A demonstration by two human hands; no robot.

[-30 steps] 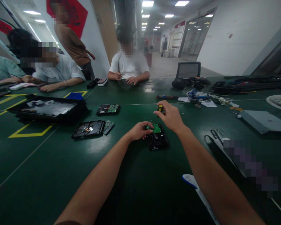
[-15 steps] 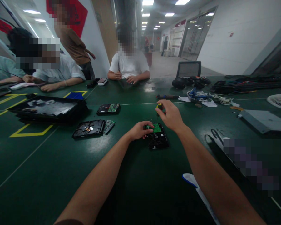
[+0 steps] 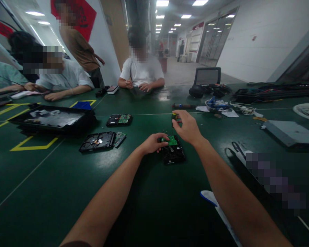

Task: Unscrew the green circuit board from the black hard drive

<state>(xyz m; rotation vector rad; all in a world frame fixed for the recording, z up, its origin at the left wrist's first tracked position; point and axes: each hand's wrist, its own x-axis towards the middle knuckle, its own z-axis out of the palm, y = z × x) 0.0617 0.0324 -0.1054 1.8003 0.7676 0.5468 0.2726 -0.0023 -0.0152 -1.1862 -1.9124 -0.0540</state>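
A black hard drive [image 3: 174, 155] lies on the green table in front of me, its green circuit board [image 3: 173, 140] facing up at the far end. My left hand [image 3: 154, 142] grips the drive's left side, with fingertips over the board. Above the far end, my right hand [image 3: 188, 126] pinches a screwdriver [image 3: 174, 117] with a yellow-and-dark handle. Its thin shaft points down at the board; I cannot make out the tip's contact. Tiny bits, perhaps screws, lie just beyond the drive.
To the left are another hard drive [image 3: 98, 141], a loose circuit board [image 3: 120, 138], a third drive [image 3: 119, 119] and a black tray [image 3: 59, 118]. A metal case [image 3: 292, 132] and a cable-filled bowl [image 3: 215, 104] are on the right. Several people are across the table.
The fingers of my right hand have shifted slightly on the screwdriver handle, covering it differently. My left hand and the hard drive stay in place.
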